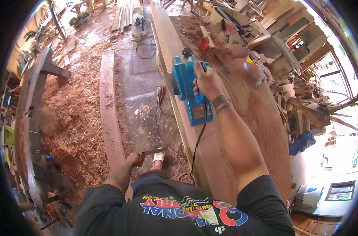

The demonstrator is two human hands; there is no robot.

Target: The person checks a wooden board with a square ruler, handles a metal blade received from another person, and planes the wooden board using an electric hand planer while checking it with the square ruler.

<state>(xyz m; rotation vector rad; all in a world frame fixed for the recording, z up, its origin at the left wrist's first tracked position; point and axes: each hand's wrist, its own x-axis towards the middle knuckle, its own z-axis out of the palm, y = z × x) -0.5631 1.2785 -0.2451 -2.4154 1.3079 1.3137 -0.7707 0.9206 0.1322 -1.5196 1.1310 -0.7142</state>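
My right hand [208, 83] is wrapped round the handle of a blue electric planer [183, 80]. The planer rests on a long, thick wooden plank [210, 157], and its black power cord [198, 141] trails back along the plank towards me. Lower and to the left, my left hand [135, 159] is closed round one end of a thin, flat brown strip [153, 151]. The strip points right, above my foot in a light-coloured shoe [159, 157]; its exact kind is not clear.
Wood shavings [74, 118] cover the floor on the left, around another long board [107, 86]. A dark beam [27, 129] stands farther left. A broad wooden slab [253, 114] lies right of the plank. Scrap wood [305, 94] is heaped beyond it. Cables [159, 106] lie on the floor.
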